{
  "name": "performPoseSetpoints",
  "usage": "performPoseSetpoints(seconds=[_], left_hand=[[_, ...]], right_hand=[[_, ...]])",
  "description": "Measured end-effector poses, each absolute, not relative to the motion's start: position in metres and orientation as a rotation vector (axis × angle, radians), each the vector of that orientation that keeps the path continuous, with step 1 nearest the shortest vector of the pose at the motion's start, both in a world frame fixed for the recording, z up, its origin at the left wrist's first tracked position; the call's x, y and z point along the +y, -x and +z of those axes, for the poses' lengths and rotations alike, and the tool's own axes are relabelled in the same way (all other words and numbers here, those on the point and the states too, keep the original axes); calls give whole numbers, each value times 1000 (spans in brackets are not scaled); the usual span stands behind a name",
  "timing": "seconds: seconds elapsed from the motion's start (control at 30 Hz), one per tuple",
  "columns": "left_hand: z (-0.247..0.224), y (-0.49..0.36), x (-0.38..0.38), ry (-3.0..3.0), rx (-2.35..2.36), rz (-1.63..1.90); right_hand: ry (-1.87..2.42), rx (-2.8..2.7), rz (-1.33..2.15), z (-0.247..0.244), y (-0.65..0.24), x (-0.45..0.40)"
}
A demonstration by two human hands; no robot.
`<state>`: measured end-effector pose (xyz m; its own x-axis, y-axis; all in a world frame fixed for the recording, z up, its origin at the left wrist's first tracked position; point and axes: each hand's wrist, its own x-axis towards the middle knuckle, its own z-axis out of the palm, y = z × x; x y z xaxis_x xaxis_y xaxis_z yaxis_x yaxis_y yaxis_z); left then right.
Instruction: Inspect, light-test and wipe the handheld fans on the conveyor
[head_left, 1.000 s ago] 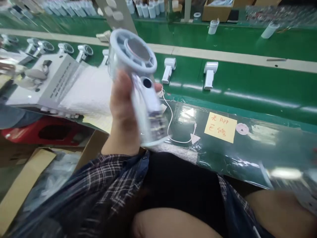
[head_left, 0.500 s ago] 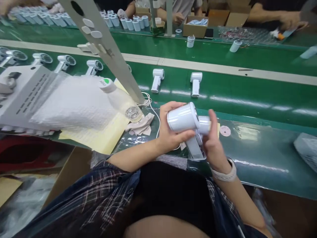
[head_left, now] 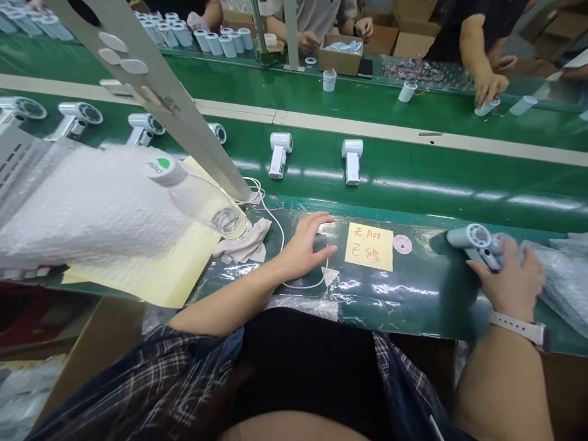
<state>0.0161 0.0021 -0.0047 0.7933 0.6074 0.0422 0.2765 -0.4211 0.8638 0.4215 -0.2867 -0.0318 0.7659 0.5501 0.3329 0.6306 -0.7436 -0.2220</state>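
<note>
Head view, and the right hand [head_left: 512,282] has its fingers closed round the white handheld fan [head_left: 465,237], barrel jutting just left of them, probably light, stiff and slick, best gripped by the handle [head_left: 487,258], while the left hand [head_left: 303,248] spreads its fingers, empty, over the table [head_left: 416,297].

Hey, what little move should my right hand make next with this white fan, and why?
I'd probably settle the white fan fully on the table before your right hand loosens: your fingers are on it, the plastic bag lies close by, and I can't tell whether it rests firmly. Your left hand is open, away from it.
</note>
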Motion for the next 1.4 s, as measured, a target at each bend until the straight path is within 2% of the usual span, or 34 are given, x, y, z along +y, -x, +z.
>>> performPoseSetpoints(seconds=[0.1, 0.17, 0.23, 0.27, 0.3, 0.37, 0.5, 0.73, 0.9, 1.03, 1.13, 1.27, 1.4], left_hand=[[-3, -18, -4, -2033, 590, 453], [-1, -17, -8, -2018, 597, 440], [1, -15, -10, -2000, 588, 427], [1, -14, -11, -1994, 571, 425], [0, -14, -11, -1988, 552, 431], [-3, -16, -11, -1966, 535, 467], [-13, -20, -6, -1886, 565, 575], [-15, -22, 3, -1660, 703, 864], [-20, -29, 8, -958, 744, 879], [-21, -38, 12, -602, 712, 826], [-21, -40, 13, -401, 592, 803], [-21, -34, 11, -336, 527, 651], [-12, -26, 7, -489, 431, 626]], right_hand=[[2586, -739, -515, -9, -422, -278], [2531, -799, -498, 13, -407, -239], [2468, -1011, -296, 28, -383, -177], [2428, -1184, -13, 29, -369, -140], [2385, -1326, 172, 27, -354, -102], [2352, -1436, 323, 16, -325, -27], [2468, -1355, 275, -10, -260, 89], [2501, -1455, 328, -6, -150, 171], [2431, -1684, 529, 39, -188, 150], [2252, -1857, 750, 52, -206, 63], [2074, -1930, 782, 47, -198, -17], [1771, -1743, 848, 44, -205, -88], [1925, -1366, 809, 24, -206, -110]])
